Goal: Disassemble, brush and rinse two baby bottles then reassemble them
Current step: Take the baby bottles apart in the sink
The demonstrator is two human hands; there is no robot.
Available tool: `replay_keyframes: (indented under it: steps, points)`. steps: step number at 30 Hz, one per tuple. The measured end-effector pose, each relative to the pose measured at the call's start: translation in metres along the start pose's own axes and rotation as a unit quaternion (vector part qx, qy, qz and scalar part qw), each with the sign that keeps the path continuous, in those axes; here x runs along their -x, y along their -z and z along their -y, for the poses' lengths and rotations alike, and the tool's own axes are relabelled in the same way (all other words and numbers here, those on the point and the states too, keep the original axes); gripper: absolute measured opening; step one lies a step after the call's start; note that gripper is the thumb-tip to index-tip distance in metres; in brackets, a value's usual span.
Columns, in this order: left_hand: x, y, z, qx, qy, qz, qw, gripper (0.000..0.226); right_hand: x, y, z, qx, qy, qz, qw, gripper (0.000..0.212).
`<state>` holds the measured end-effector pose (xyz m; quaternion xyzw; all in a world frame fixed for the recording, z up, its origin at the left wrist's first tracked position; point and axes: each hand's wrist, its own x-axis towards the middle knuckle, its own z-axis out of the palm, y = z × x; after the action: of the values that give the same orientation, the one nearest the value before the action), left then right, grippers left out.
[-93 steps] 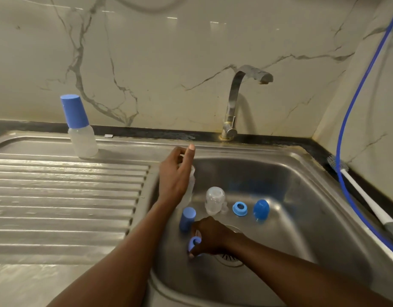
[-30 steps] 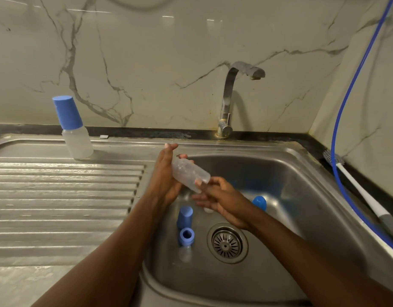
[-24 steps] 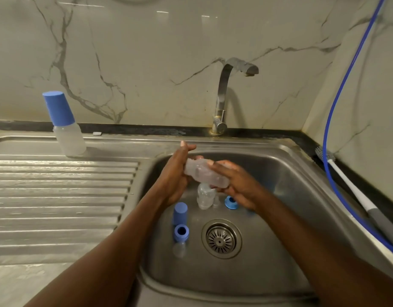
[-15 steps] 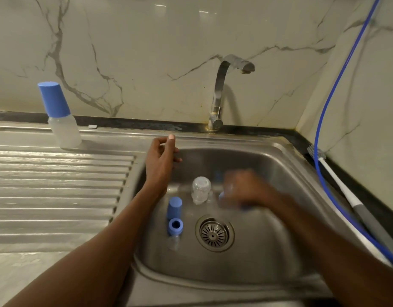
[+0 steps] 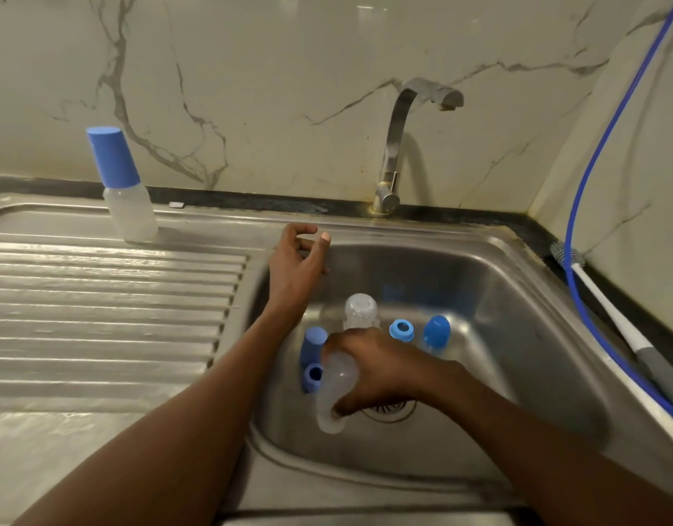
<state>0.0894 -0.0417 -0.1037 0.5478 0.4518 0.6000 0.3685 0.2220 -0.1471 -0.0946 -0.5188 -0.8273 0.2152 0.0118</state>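
The right hand [image 5: 380,370] is gripping a clear plastic baby bottle body [image 5: 333,392], fingers wrapped round it, holding it tilted low in the stainless steel sink basin [image 5: 517,336], over the drain's nine o'clock edge. The left hand [image 5: 295,267] is hovering empty above the basin's ten o'clock corner, fingers loosely curled and apart. At the held bottle's nine o'clock, a blue cylindrical cap [image 5: 312,345] and a blue screw ring [image 5: 312,375] are sitting on the basin floor, just beside it. At its twelve o'clock, a second clear bottle body [image 5: 360,311] is standing. Towards two o'clock, another blue ring [image 5: 402,330] and a blue domed cap [image 5: 436,331] are resting near each other. An assembled blue-capped bottle [image 5: 124,187] is standing on the ribbed drainboard [image 5: 99,317], well apart.
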Motion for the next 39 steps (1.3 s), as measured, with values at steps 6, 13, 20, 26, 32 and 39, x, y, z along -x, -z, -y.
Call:
replay_keyframes:
  steps: [6, 13, 20, 26, 32, 39]
  points:
    - [0.0, 0.0, 0.0, -0.012, -0.017, 0.005, 1.0, 0.025, -0.01, -0.029, -0.001, 0.032, 0.041, 0.019, 0.998, 0.052]
    - [0.0, -0.002, 0.002, -0.019, -0.023, 0.017, 0.999, 0.027, -0.012, -0.043, -0.002, 0.083, 0.066, 0.037, 0.994, 0.064]
    - [0.001, -0.002, 0.003, -0.02, -0.022, 0.025, 0.999, 0.029, -0.007, -0.035, -0.003, 0.02, 0.026, 0.058, 0.998, 0.077]
    - [0.001, -0.002, 0.003, -0.028, -0.016, 0.019, 0.999, 0.03, 0.0, -0.007, -0.005, -0.058, 0.005, 0.033, 0.998, 0.083]
    - [0.004, -0.001, -0.004, -0.06, -0.035, 0.007, 0.998, 0.041, -0.01, 0.028, -0.03, -0.211, -0.098, -0.184, 0.955, 0.056]
    - [0.007, -0.001, -0.002, -0.1, -0.049, 0.015, 0.994, 0.05, -0.023, 0.031, -0.046, -0.201, -0.127, -0.438, 0.867, 0.022]
